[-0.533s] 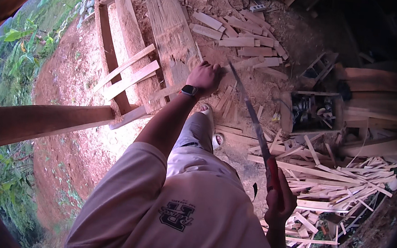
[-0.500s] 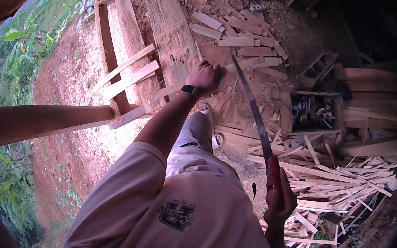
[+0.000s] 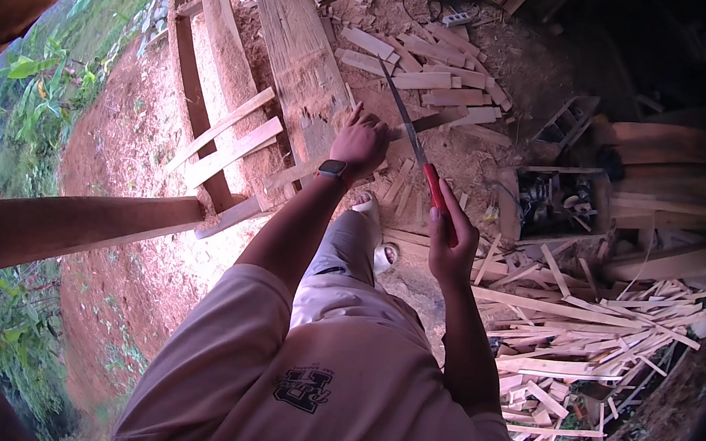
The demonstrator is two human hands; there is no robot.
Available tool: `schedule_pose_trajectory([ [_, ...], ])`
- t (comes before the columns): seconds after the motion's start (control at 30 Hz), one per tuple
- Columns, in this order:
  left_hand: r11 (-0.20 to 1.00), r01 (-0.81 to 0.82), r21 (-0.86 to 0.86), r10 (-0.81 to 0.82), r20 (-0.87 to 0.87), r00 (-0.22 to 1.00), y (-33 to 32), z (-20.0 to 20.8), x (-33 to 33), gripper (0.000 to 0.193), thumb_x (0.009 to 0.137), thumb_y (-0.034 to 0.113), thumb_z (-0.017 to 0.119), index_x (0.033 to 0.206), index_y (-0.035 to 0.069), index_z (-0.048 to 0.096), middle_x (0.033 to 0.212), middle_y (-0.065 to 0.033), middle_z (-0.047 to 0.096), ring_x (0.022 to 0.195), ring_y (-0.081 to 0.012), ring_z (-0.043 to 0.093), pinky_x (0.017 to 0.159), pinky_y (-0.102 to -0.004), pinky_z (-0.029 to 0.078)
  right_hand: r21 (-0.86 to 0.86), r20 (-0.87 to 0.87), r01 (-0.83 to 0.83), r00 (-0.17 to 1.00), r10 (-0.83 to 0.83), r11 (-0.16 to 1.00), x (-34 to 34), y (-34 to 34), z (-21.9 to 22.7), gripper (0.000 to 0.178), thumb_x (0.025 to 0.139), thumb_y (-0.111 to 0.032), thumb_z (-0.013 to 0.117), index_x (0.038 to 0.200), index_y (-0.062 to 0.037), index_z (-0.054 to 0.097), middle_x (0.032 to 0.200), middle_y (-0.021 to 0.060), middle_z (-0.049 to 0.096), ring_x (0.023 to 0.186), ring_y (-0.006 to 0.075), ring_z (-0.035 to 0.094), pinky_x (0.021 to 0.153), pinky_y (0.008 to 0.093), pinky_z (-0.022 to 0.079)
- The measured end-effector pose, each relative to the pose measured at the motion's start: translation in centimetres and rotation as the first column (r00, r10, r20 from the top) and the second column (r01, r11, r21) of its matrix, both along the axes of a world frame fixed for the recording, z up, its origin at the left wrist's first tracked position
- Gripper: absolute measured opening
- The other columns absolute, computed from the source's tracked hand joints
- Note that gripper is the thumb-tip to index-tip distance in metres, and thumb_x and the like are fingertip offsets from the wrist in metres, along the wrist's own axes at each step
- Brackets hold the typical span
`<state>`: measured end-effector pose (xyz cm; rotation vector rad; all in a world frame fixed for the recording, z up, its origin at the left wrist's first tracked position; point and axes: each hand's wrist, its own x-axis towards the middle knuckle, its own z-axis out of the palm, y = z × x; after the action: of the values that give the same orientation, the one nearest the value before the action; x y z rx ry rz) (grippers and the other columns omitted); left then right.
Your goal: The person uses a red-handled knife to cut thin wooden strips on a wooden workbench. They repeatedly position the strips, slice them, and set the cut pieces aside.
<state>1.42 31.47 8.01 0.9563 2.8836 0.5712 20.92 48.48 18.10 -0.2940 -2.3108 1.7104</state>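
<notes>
My right hand (image 3: 453, 241) is closed round the red handle of a handsaw (image 3: 408, 122). Its long, narrowing blade points up and to the left, toward the stacked boards. Beside the end of a thick, weathered beam (image 3: 301, 66), my left hand (image 3: 362, 143) curls its fingers over a narrow wooden plank (image 3: 436, 119). That plank seems to run beneath the hand, with a pale stretch (image 3: 290, 176) showing left of the wrist; the grip itself is partly hidden. The saw blade passes close to the right of my left hand, over or near the plank; contact cannot be made out.
Two pale strips (image 3: 235, 150) lie across beams on the left. Cut boards (image 3: 448, 74) are piled at the far middle, and a heap of offcuts (image 3: 584, 334) spreads at right. An open box holding machinery (image 3: 560, 201) stands behind it. A post (image 3: 74, 219) juts in from the left.
My right hand has swung up and left with the handsaw, bringing the blade nearer my left hand. My left hand stays almost in place. Another board end has come into view at the top.
</notes>
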Motion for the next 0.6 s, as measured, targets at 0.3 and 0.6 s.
schedule_pose_trajectory([
  [0.3,0.998,0.059,0.031,-0.058,-0.012,0.998,-1.3,-0.1,1.3,0.017,0.099,0.017,0.056,0.102,0.005,0.068,0.101,-0.0143,0.073,0.116,-0.0309,0.063,0.131,-0.0505,0.024,0.004,0.088,-0.044,0.995,0.044,0.999,2.4,-0.4,1.1,0.047,0.104,-0.01,0.06,0.151,-0.0045,0.059,0.083,0.0047,0.071,0.07,0.0044,0.057,0.064,0.0241,0.047],
  [0.6,0.997,0.077,0.025,-0.076,-0.043,0.996,-1.5,0.4,1.4,0.016,0.097,0.016,0.057,0.098,0.005,0.067,0.082,-0.0144,0.065,0.099,-0.0312,0.065,0.128,-0.0497,0.029,0.025,0.086,-0.035,0.996,0.032,0.999,3.3,-1.4,1.9,0.047,0.105,-0.013,0.059,0.151,-0.0041,0.058,0.081,0.0046,0.069,0.067,0.0046,0.055,0.061,0.0246,0.045],
])
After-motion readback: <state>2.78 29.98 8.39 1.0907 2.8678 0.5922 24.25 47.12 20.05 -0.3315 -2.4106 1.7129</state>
